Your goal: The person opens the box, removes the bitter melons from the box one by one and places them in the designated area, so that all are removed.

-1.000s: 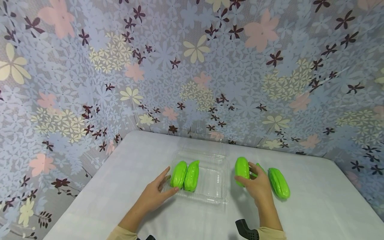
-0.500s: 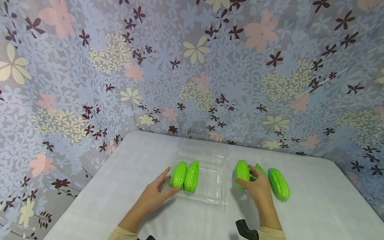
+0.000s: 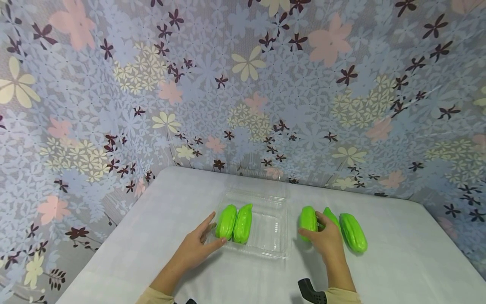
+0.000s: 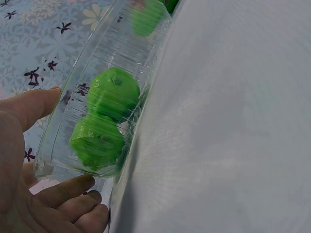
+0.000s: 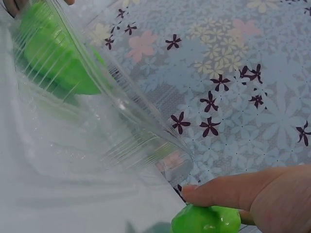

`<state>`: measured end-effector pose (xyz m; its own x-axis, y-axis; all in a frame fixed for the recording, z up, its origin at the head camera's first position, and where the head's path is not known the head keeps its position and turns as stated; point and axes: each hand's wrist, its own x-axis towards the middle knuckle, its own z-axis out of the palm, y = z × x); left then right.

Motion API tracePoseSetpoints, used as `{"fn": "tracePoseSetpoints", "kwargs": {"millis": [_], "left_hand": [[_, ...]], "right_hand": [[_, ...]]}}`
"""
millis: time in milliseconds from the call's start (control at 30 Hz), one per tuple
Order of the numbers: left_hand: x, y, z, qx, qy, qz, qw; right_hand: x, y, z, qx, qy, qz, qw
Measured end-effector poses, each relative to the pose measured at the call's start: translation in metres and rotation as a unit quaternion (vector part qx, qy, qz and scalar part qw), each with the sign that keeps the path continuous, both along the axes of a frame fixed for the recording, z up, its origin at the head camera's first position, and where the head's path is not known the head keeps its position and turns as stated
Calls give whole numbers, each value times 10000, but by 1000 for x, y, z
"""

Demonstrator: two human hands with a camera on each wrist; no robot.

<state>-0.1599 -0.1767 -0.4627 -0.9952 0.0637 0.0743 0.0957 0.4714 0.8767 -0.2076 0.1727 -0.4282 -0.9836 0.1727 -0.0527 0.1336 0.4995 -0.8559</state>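
Observation:
In the head view my right hand (image 3: 326, 236) holds a glossy green ridged toy vegetable (image 3: 308, 221) between thumb and fingers, just right of a clear plastic container (image 3: 269, 253). The right wrist view shows the thumb lying over the end of this held vegetable (image 5: 206, 221). My left hand (image 3: 197, 245) grips the container's near left corner, thumb at the front edge and fingers along the left side. Inside the container, two matching green vegetables (image 3: 242, 223) lie side by side in its left half. In the left wrist view their rounded ends (image 4: 114, 92) show through the wall.
Two more green vegetables lie to the right: one (image 3: 331, 217) partly hidden behind my right hand, the other (image 3: 354, 233) beyond it. The container's open lid (image 3: 252, 183) leans back toward the flowered wall (image 3: 243, 84). A white cloth covers the table (image 3: 398, 253).
My right hand has moved slightly toward me and to the right with the held green vegetable. My left hand and the container stay in place.

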Motion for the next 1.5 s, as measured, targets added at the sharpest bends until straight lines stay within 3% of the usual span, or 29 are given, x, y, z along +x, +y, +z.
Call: {"fn": "tracePoseSetpoints", "kwargs": {"millis": [767,1133,1500], "left_hand": [[-1,0,-2,19,9,11,10000],[-1,-1,-2,-46,53,16,10000],[-1,-1,-2,-35,71,-20,10000]], "right_hand": [[-3,1,-3,1158,33,45,9933],[-1,-6,-2,1671,342,11,9853],[5,-10,5,2267,79,-120,9739]]}}
